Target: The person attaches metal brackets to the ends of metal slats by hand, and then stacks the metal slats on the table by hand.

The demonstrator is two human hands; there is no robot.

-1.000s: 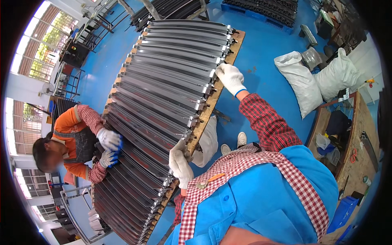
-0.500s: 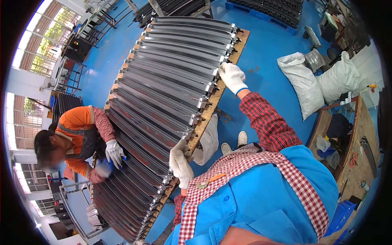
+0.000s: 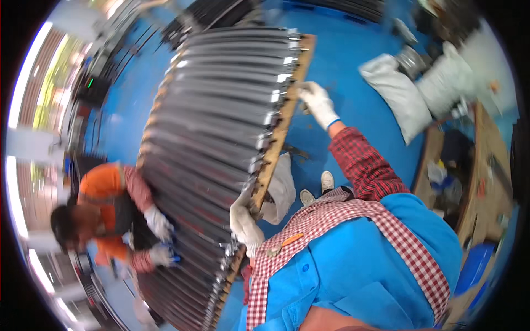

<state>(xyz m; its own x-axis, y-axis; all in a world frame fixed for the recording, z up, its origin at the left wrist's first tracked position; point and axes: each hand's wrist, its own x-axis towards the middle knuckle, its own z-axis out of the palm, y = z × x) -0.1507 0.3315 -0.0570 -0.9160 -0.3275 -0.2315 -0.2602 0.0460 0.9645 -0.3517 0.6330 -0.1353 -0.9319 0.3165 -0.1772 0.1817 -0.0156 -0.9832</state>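
Long dark strips (image 3: pixel 204 118), lying side by side, cover a wooden board (image 3: pixel 274 157) in front of me. Small shiny metal end pieces (image 3: pixel 268 117) line the strips' ends along the board edge nearest me. My left hand (image 3: pixel 244 223), in a white knit glove, is at that edge with its fingers curled in; anything inside them is hidden. Farther up, my right hand (image 3: pixel 318 103), gloved too, is closed just beyond the edge, beside the end pieces. Its fingertips are pressed together, and blur hides what they hold.
Across the board a co-worker in orange (image 3: pixel 102 190) rests gloved hands (image 3: pixel 159 225) on the strips. White sacks (image 3: pixel 395 94) stand on the blue floor to the right, near a wooden bench (image 3: pixel 483 182) with tools. More dark strips (image 3: pixel 218 19) are stacked behind the board.
The view has shifted and blurred. My right hand has come off the end pieces, slightly outward from the board. My left hand stays at the edge. The co-worker's hands have moved closer together.
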